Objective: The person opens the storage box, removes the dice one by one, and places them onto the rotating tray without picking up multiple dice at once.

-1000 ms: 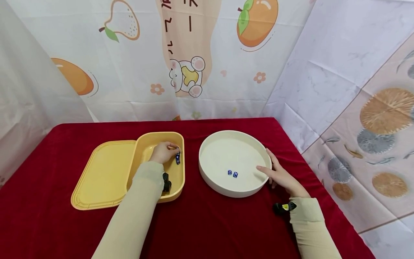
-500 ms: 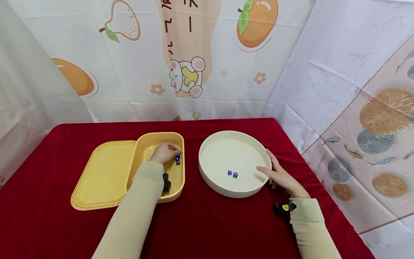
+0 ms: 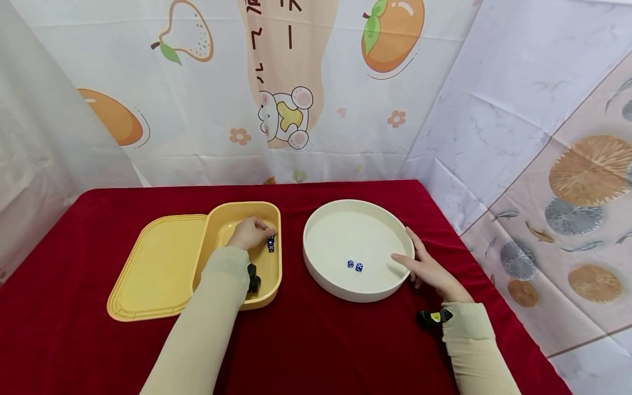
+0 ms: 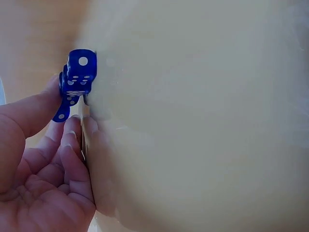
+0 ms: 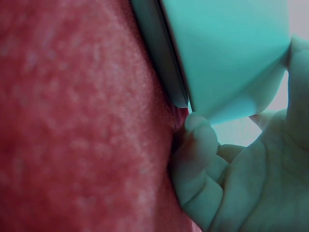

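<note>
In the head view my left hand [image 3: 250, 232] reaches into a yellow box [image 3: 277, 269] and pinches a blue die [image 3: 267, 228] with thumb and fingers. A short row of blue dice [image 3: 271, 244] stands against the box's right side, right at the fingertips. The left wrist view shows the dice row [image 4: 82, 67] end-on, with the thumb against one side and other fingers curled below. My right hand [image 3: 427, 269] grips the right rim of a round white tray [image 3: 316, 269], thumb over the rim and fingers outside. Two blue dice [image 3: 355, 265] lie inside this tray.
The yellow lid [image 3: 158, 263] lies left of the box, its right edge meeting the box. A red cloth [image 3: 321, 340] covers the table. Printed curtains [image 3: 197, 120] hang behind the table and along its right side.
My left fingertips and the die between them have shifted slightly left, off the line of the row. The right hand, the tray and its two dice stay in place.
</note>
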`<state>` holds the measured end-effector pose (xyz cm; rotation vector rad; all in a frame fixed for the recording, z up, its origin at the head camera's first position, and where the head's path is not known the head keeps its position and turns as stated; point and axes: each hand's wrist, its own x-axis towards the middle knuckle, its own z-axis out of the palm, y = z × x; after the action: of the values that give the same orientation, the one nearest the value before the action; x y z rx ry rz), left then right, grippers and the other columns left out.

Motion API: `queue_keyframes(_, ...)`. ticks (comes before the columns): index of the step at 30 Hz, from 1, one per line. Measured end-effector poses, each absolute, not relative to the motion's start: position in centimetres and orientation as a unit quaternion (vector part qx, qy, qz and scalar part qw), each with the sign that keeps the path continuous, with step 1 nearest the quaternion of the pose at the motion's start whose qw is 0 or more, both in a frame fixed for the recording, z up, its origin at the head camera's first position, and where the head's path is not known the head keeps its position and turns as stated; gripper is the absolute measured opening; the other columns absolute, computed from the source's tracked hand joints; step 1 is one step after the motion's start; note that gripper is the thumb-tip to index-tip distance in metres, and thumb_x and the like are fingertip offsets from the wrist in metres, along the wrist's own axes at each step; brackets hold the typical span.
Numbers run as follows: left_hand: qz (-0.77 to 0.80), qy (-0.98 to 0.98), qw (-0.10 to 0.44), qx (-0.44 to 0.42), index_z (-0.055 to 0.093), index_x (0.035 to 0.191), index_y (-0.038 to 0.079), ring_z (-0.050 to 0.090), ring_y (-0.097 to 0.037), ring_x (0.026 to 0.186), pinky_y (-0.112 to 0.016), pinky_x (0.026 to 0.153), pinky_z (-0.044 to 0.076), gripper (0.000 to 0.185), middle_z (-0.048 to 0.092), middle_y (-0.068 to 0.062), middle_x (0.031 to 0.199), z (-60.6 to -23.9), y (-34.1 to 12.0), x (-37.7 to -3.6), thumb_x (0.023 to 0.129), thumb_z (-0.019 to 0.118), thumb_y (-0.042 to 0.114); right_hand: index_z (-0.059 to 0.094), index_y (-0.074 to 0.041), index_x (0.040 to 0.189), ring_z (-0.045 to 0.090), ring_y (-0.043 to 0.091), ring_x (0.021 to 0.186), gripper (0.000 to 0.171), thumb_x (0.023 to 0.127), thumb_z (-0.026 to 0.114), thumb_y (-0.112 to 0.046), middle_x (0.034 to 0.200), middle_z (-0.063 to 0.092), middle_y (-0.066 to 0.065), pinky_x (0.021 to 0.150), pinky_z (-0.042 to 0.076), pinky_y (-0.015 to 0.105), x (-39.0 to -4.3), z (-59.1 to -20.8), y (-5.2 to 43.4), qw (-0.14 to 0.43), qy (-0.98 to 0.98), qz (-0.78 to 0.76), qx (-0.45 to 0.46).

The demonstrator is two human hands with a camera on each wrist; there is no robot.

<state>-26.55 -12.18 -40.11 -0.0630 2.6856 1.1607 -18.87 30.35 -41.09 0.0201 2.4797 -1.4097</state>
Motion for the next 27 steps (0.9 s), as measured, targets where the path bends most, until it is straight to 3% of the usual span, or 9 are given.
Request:
queue_keyframes(20,0.437,0.893,0.093,-0.050,0.068,0.110,0.000,0.057,-0.022,0.093,-0.027,0.074,0.044,0.035,0.066,-0.013,0.108,-40.1,-12.5,-26.7,0.096,0.065,0.033,-0.006,-0.031,0.159,0.050,0.016,0.056,0.095,0.094,0.063,-0.041,0.065,0.050,0.004,0.050,0.048,0.034,-18.9,-41.0,30.3,0.144,0.856,-0.496,0.001)
queue_keyframes(27,0.459,0.884,0.068,-0.059,0.065,0.118,0.001,0.057,-0.025,0.103,-0.036,0.087,0.047,0.041,0.064,-0.016,0.117,-39.1,-12.4,-26.6,0.098,0.060,0.036,-0.006,-0.030,0.159,0.050,0.015,0.056,0.095,0.094,0.063,-0.041,0.065,0.050,0.003,0.051,0.048,0.033,-18.8,-41.1,30.3,0.146,0.855,-0.497,0.002)
